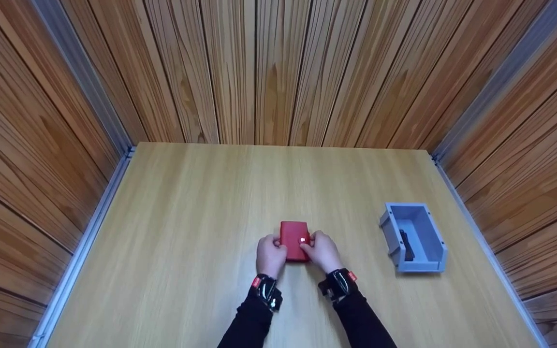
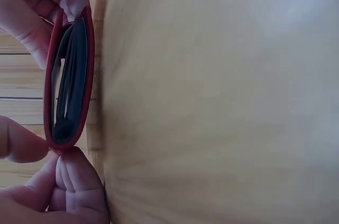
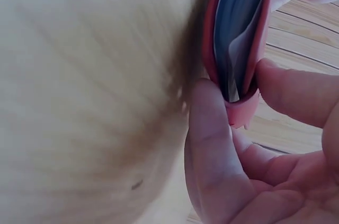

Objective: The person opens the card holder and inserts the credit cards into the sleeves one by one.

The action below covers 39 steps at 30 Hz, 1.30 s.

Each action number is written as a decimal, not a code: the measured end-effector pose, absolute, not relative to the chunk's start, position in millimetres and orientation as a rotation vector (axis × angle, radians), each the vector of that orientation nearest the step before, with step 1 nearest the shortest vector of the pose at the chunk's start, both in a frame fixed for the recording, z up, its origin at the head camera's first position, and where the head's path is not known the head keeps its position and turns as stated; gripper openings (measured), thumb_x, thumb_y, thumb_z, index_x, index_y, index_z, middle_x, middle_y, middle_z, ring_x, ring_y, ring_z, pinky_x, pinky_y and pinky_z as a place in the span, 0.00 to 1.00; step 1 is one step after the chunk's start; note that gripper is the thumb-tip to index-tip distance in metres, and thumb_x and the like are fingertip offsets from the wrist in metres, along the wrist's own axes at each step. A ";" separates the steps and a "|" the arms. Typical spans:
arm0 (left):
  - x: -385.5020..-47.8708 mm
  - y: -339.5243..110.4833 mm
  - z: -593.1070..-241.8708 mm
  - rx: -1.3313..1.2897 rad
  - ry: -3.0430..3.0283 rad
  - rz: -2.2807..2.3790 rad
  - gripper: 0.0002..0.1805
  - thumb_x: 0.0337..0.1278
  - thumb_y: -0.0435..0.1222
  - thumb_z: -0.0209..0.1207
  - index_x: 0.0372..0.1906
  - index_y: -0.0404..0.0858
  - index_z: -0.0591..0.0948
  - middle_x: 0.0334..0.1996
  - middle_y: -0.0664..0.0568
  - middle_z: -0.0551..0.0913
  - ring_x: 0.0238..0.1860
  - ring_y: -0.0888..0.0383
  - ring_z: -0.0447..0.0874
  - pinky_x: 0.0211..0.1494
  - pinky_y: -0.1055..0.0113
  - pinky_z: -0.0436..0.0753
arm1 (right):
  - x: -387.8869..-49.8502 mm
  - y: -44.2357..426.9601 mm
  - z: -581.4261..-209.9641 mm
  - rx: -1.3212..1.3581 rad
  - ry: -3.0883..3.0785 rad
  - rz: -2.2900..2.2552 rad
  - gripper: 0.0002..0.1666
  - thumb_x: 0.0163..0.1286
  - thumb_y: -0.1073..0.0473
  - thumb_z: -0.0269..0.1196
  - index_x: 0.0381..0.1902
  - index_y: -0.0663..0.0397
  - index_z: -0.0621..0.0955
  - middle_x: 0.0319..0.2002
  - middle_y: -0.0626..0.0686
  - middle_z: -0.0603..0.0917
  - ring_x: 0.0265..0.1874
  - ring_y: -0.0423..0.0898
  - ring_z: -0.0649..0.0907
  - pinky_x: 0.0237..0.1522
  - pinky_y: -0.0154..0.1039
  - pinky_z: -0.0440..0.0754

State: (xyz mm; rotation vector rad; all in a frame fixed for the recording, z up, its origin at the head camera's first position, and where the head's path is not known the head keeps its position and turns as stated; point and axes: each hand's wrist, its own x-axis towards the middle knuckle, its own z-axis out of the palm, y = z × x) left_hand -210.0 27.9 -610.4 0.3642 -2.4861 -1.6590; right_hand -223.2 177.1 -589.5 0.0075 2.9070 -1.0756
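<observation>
Pinching a red wallet [image 1: 292,237] from both sides with left hand [image 1: 271,257] and right hand [image 1: 325,252], with thumbs on top, apparently to steady it with its snap [image 1: 302,239] facing up. Held between both sets of fingers. Working with a gray bin [image 1: 422,267] and the dark item [image 1: 407,245] inside well right of the right fingers, likely for elbow room.

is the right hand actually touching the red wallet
Touching. The right wrist view shows it plainly: the right hand pinches the red wallet at one end, with no gap.
</observation>
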 end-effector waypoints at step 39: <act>-213.8 20.3 -611.1 0.205 -2.615 -1.394 0.08 0.49 0.25 0.66 0.38 0.29 0.84 0.29 0.48 0.78 0.35 0.51 0.78 0.42 0.57 0.78 | -226.0 164.4 -592.9 0.023 2.962 -0.937 0.15 0.62 0.59 0.70 0.32 0.64 0.75 0.28 0.54 0.75 0.29 0.50 0.76 0.34 0.47 0.75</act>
